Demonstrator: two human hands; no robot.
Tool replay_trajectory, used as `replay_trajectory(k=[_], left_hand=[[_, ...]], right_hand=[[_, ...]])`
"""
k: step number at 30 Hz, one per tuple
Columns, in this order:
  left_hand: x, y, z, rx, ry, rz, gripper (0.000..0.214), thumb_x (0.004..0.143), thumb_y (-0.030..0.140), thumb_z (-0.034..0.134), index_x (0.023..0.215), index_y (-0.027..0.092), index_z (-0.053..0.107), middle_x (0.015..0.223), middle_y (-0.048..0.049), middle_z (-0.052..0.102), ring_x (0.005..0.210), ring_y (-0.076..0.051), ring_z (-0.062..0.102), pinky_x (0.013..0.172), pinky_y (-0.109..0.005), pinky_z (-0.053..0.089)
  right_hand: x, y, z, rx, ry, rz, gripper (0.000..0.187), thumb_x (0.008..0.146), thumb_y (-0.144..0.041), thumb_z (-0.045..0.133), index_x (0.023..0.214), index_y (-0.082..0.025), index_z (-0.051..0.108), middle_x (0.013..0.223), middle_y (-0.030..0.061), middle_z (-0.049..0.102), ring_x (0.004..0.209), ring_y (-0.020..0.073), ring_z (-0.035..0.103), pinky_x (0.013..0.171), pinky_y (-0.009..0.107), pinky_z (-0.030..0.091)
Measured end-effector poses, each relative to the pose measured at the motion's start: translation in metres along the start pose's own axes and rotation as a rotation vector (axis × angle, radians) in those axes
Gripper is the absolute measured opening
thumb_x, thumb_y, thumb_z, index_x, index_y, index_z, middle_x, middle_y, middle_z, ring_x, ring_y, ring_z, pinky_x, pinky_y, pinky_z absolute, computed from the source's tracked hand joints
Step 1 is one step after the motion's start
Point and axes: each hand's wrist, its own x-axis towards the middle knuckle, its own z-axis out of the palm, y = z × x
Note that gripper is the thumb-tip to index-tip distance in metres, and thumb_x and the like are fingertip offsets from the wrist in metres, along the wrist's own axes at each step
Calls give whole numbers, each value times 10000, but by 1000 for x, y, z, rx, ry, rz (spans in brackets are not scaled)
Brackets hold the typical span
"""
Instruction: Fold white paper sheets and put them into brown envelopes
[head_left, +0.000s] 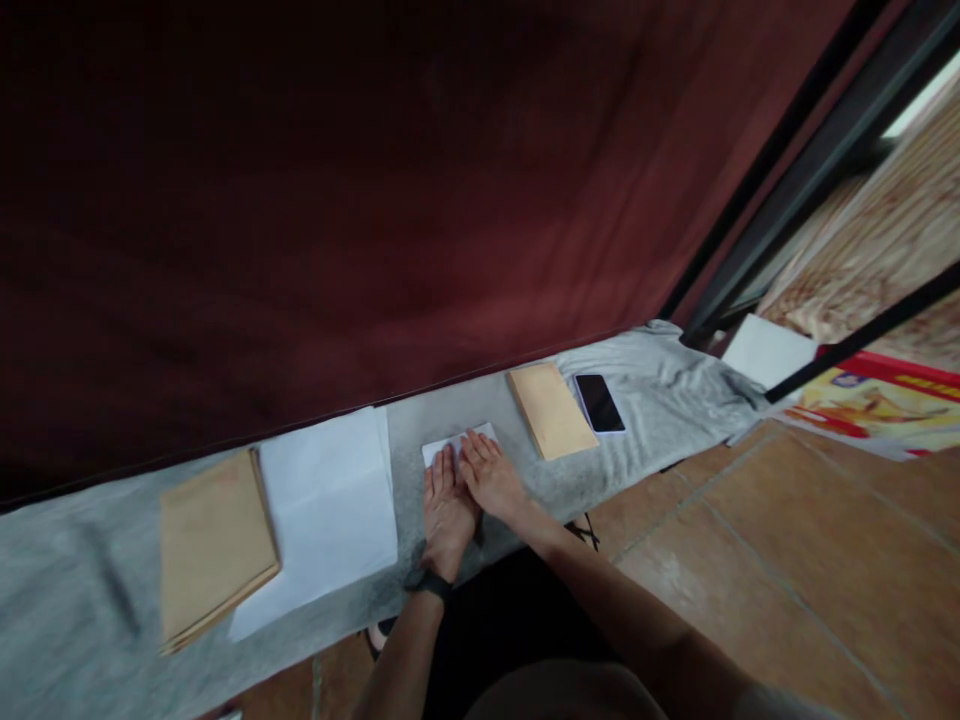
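A small folded white paper (435, 452) lies on the grey cloth in front of me, mostly hidden under my hands. My left hand (448, 508), with a dark band at the wrist, rests flat on it with the fingers stretched out. Beside it, my right hand (491, 478) also presses flat on the paper, its fingers extended and close to the left ones. To the left is a stack of larger white sheets (330, 500), partly covered by a pile of brown envelopes (214, 545). On the right lies another brown envelope or stack of them (553, 408).
A phone (600, 403) lies right of the smaller brown stack. Grey cloth (660, 400) covers the narrow surface, which meets a dark red panel (450, 250) behind. Black metal bars (795, 150) and a colourful printed box (877, 405) stand at the right, above tiled floor (750, 580).
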Motion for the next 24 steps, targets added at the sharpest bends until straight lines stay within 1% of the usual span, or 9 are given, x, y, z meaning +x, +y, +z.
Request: replay_trajectory(k=[1, 3, 5, 8, 10, 13, 17, 20, 24], left_hand=[[0, -1, 0, 15, -11, 18, 597, 930, 199, 402, 1521, 116, 390, 1614, -161, 343, 1529, -284, 223, 1245, -495, 192], [1, -3, 1, 42, -24, 40, 609, 916, 179, 411, 1521, 117, 391, 1610, -152, 356, 1527, -277, 232, 1251, -484, 181], [1, -3, 1, 61, -25, 42, 613, 914, 167, 401, 1525, 124, 385, 1612, -142, 354, 1526, -269, 237, 1254, -479, 175], [0, -3, 0, 75, -26, 36, 621, 914, 151, 376, 1534, 117, 367, 1614, -141, 349, 1530, -267, 221, 1254, -476, 174], [0, -2, -1, 76, -32, 31, 629, 909, 132, 359, 1537, 102, 355, 1614, -152, 342, 1534, -267, 206, 1251, -473, 182], [-1, -3, -2, 68, -24, 28, 637, 902, 107, 327, 1539, 102, 349, 1613, -157, 337, 1533, -260, 205, 1243, -489, 205], [-1, -2, 1, 45, 43, 18, 599, 953, 190, 279, 1546, 132, 339, 1601, -143, 367, 1520, -241, 251, 1233, -497, 235], [2, -1, 3, 29, 85, -59, 593, 987, 295, 259, 1540, 97, 340, 1597, -163, 366, 1512, -241, 276, 1230, -468, 249], [9, -6, 5, 28, 127, -169, 629, 993, 343, 248, 1513, 6, 352, 1580, -221, 368, 1509, -281, 278, 1222, -472, 254]], right_hand=[[5, -4, 2, 10, -14, -46, 473, 1065, -331, 362, 1482, -142, 481, 1573, 80, 416, 1472, 187, 336, 1209, 349, 276], [12, -8, 5, 31, -46, -118, 468, 1068, -341, 373, 1468, -130, 496, 1551, 94, 448, 1455, 192, 366, 1207, 367, 292], [15, -7, 8, 42, -57, -146, 464, 1070, -338, 375, 1465, -128, 497, 1539, 109, 463, 1443, 203, 388, 1202, 395, 308], [14, -2, 11, 45, -39, -145, 447, 1071, -326, 373, 1472, -172, 496, 1545, 97, 455, 1440, 202, 396, 1202, 404, 307], [12, 1, 12, 45, -23, -123, 447, 1073, -326, 365, 1477, -185, 492, 1546, 92, 453, 1438, 199, 400, 1202, 405, 303], [9, 5, 12, 30, -1, -68, 453, 1075, -328, 350, 1466, -158, 504, 1540, 104, 457, 1440, 207, 398, 1204, 408, 294], [3, 13, 11, -11, 13, -33, 471, 1067, -338, 376, 1482, -140, 477, 1554, 122, 426, 1461, 237, 363, 1201, 436, 281], [-1, 21, 11, -40, 38, 20, 520, 1056, -356, 399, 1504, -95, 433, 1564, 152, 398, 1455, 257, 372, 1198, 445, 277], [-4, 26, 12, -59, 65, 55, 537, 1046, -376, 419, 1507, -100, 432, 1559, 151, 408, 1437, 255, 400, 1200, 441, 269]])
